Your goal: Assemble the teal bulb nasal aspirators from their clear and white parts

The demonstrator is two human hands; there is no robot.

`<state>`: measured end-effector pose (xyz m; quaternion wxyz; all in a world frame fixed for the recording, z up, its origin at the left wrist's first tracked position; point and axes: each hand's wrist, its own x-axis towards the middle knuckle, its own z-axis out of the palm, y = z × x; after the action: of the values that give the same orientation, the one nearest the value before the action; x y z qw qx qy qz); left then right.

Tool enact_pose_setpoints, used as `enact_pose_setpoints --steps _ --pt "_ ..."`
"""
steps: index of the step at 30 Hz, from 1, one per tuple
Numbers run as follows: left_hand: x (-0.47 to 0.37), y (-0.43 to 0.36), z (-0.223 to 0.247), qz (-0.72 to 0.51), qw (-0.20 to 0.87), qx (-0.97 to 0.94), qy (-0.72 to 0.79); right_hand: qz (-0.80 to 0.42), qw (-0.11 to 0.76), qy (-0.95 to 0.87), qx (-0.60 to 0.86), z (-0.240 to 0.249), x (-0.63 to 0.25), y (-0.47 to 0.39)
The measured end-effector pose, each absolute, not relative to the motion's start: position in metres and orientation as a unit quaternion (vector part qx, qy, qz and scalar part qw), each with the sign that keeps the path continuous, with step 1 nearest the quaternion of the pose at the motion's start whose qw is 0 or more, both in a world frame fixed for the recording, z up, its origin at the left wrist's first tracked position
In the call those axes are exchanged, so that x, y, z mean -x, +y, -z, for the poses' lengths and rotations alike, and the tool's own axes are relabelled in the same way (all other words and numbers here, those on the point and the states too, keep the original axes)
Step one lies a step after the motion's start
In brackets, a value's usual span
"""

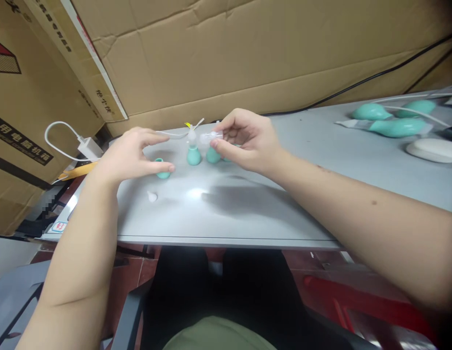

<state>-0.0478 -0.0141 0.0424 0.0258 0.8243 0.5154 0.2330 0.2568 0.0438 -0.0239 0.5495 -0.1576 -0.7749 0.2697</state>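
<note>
My right hand (247, 141) pinches a small clear plastic piece (210, 139), shaped like a cap or short tube, between thumb and fingers. My left hand (133, 156) is open, thumb and fingers spread. Its thumb overlaps an uncapped teal squeeze bulb (162, 173); I cannot tell whether they touch. Upright between my hands stands a teal bulb (193, 156) with a translucent white nozzle (191, 135) on top. Another teal bulb (213, 156) is beside it, and one more is partly hidden behind my right hand. A loose white tip (152, 196) lies on the table near my left wrist.
On the grey table (247, 218), several teal bulbs (401, 127) lie at the right near a white rounded object (433, 150). Cardboard (229, 63) walls the back, with a black cable (342, 90) along it. A white charger (89, 148) is at the left edge.
</note>
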Motion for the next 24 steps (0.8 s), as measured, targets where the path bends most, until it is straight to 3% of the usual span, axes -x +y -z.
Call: enact_pose_setpoints --steps 3,6,12,18,24 --pt "0.053 -0.007 -0.044 -0.050 0.112 -0.787 0.605 -0.297 0.547 -0.765 0.164 0.023 -0.256 0.042" --pt "0.052 0.003 -0.034 -0.028 0.176 -0.806 0.565 -0.297 0.529 -0.779 0.159 0.024 -0.253 0.038" --pt "0.053 0.024 -0.006 -0.158 0.180 -0.826 0.510 -0.274 0.508 -0.799 0.166 0.023 -0.254 0.035" --pt "0.057 0.034 -0.006 -0.540 0.217 -0.692 0.427 -0.329 0.532 -0.764 0.159 0.018 -0.251 0.033" --pt "0.055 0.036 -0.009 -0.564 0.324 -0.682 0.334 -0.360 0.582 -0.707 0.178 0.016 -0.253 0.044"
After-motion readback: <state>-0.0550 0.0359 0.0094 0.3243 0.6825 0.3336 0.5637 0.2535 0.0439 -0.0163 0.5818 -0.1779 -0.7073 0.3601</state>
